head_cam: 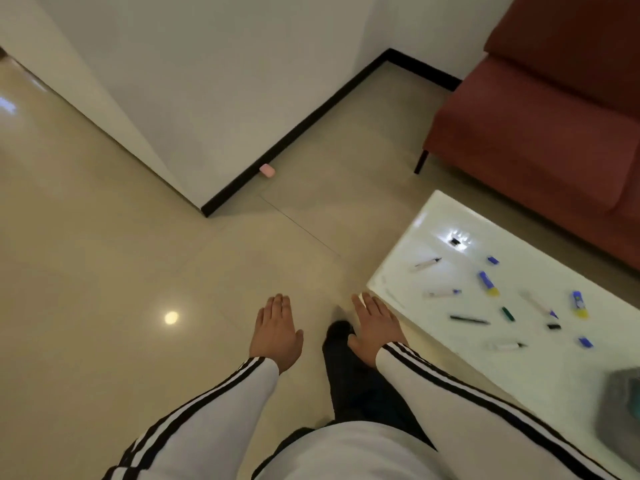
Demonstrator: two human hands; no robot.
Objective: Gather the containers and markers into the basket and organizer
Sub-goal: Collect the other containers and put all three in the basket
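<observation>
Several markers and loose caps lie scattered on a glossy white table at the right: a white marker, a blue and yellow tube, a second one, a black pen, a green cap. A grey-green container shows blurred at the right edge. My left hand hangs open over the floor, palm down. My right hand is open too, just left of the table's near corner. Neither hand holds anything.
A red sofa stands behind the table. A white wall with black skirting juts out ahead, with a small pink object at its foot. Beige tiled floor spreads to the left. My dark-socked foot is between the hands.
</observation>
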